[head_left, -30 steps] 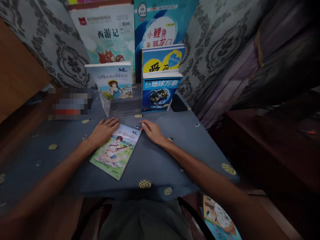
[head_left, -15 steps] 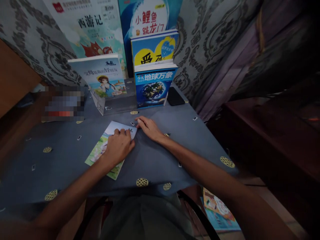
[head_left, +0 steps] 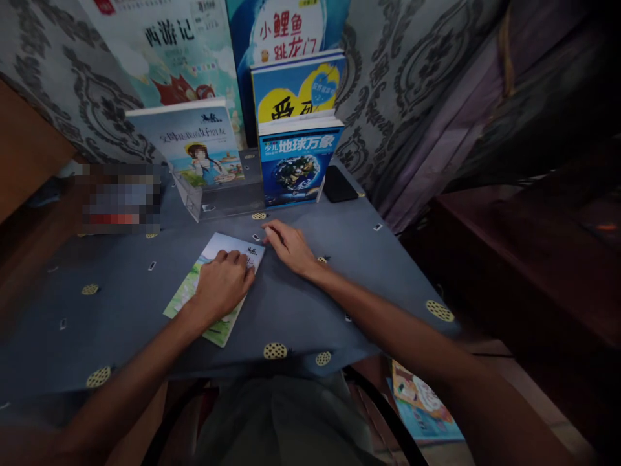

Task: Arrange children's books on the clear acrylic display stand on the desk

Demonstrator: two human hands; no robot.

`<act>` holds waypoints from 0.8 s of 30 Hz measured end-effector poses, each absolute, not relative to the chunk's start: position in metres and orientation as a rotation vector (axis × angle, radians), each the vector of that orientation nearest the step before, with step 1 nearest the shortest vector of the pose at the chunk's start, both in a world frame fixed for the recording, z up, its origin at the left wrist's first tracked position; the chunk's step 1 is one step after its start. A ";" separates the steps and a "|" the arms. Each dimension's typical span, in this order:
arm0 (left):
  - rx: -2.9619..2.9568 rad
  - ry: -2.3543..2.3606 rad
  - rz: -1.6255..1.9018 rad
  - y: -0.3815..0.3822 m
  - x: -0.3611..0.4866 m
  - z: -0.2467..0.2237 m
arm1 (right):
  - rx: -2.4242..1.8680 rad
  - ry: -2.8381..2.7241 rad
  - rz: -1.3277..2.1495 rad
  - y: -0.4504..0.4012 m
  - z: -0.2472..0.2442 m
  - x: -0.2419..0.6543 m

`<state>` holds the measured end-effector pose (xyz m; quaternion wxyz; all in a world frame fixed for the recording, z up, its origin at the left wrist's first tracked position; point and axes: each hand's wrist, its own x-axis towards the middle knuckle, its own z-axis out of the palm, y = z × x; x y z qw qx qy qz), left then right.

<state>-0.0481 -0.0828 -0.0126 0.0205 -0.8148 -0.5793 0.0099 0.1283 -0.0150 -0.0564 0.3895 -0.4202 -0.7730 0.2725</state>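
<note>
A thin paperback book (head_left: pixel 228 327) lies flat and slanted on the table, its cover pale blue at the top and green at the bottom. My left hand (head_left: pixel 224 279) rests palm down on the middle of the cover, open, with bent fingers. Its fingertips are hidden beneath the knuckles. Just right of the book's upper corner, my right hand (head_left: pixel 290 246) leans on the tablecloth, open and loosely bent. It holds nothing visible, and a small gap separates it from the book.
Behind my hands, a clear stand (head_left: pixel 194 206) props up a blue book with a girl on its cover (head_left: pixel 213 152). Beside it stand an Earth book (head_left: pixel 295 171) and a yellow-heart book (head_left: pixel 272 87). A black phone (head_left: pixel 340 184) lies right. Other books (head_left: pixel 424 408) lie below the table.
My left hand has slid slightly left across the cover, showing more of the printed title. My right hand's fingers have come a little away from the book's corner.
</note>
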 end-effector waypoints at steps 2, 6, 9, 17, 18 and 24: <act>-2.651 -1.700 0.008 -0.085 -0.067 -0.014 | -0.995 -2.094 0.717 -0.022 -0.053 0.126; -3.041 -1.468 0.076 -0.096 -0.126 -0.013 | -0.970 -2.325 0.699 -0.026 -0.056 0.122; -3.147 -1.382 0.142 -0.111 -0.164 -0.012 | -0.996 -2.318 0.656 -0.021 -0.063 0.120; -2.970 -1.477 0.113 -0.132 -0.150 -0.025 | -0.901 -2.280 0.720 0.001 -0.076 0.109; -2.944 -1.481 0.102 -0.133 -0.144 -0.027 | -0.906 -2.273 0.722 0.002 -0.077 0.107; -2.800 -1.408 -0.032 -0.138 -0.125 -0.040 | -0.891 -2.173 0.758 -0.003 -0.075 0.107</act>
